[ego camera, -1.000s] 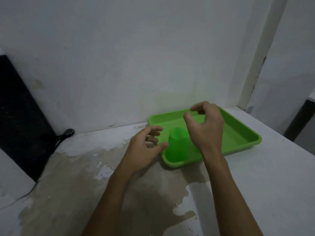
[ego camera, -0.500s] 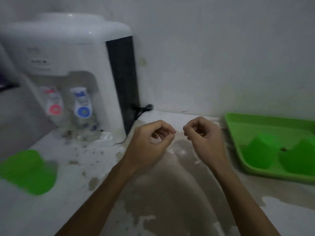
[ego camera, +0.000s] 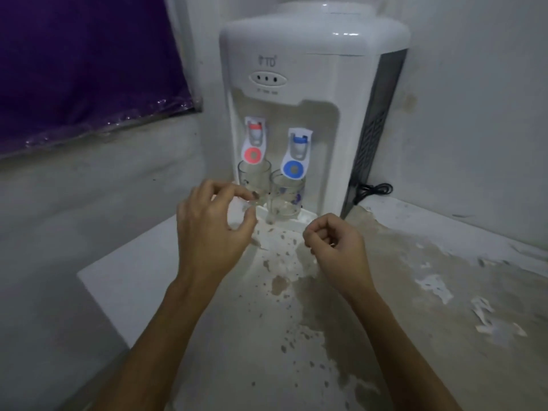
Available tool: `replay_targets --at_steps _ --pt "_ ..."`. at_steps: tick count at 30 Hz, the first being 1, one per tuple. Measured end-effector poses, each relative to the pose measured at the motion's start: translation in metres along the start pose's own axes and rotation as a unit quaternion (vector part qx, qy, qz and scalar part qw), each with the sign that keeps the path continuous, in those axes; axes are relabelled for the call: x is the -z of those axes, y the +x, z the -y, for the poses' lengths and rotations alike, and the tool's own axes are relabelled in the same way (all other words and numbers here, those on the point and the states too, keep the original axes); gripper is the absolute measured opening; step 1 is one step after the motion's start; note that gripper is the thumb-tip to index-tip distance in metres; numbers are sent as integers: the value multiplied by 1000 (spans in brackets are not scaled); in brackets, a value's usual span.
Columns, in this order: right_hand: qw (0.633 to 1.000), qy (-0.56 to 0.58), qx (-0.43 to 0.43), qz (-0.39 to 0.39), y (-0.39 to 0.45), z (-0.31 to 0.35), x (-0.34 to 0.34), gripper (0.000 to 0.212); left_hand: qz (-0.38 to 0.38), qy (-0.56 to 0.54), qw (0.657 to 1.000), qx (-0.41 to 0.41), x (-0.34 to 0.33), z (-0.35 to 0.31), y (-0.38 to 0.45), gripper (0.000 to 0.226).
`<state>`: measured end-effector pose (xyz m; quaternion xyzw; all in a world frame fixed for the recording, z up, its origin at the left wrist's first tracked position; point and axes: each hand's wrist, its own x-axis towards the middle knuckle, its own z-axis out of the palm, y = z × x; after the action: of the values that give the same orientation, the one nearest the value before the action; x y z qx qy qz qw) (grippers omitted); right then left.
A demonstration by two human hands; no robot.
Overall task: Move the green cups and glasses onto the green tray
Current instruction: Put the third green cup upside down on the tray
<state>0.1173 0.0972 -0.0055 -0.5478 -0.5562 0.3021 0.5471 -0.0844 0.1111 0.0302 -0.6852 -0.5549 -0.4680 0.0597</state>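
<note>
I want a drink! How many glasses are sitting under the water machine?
2. One glass stands under the red tap, partly behind the left hand. The other glass stands under the blue tap. None seems hidden.

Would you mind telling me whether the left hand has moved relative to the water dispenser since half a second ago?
Yes: the left hand now reaches the glasses under the water dispenser.

Dispenser (ego camera: 314, 93): at the back of the surface (ego camera: 385, 292), against the wall.
Two glasses: side by side on the dispenser's drip tray (ego camera: 299, 219), left glass (ego camera: 253, 176) and right glass (ego camera: 286, 194), each under a tap.
Cable (ego camera: 373, 191): right of the dispenser, on the surface.
Hands: before the glasses, left hand (ego camera: 210, 229) nearer them, right hand (ego camera: 338, 250) beside.
</note>
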Motion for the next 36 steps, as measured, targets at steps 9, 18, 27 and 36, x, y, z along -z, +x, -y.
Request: replay_targets --at_steps 9,18,27,36 --pt "998 -10 -24 51 -9 -10 -32 13 145 45 976 153 8 31 4 42" --pt "997 -12 -44 66 -17 -16 -3 8 134 -141 977 88 -5 1 7 22" --pt "926 292 -229 -68 -38 -10 64 59 84 -419 904 22 -54 -126 -13 25" --pt "852 440 -172 -225 -76 13 168 56 137 -530 837 -23 -105 -241 -63 31"
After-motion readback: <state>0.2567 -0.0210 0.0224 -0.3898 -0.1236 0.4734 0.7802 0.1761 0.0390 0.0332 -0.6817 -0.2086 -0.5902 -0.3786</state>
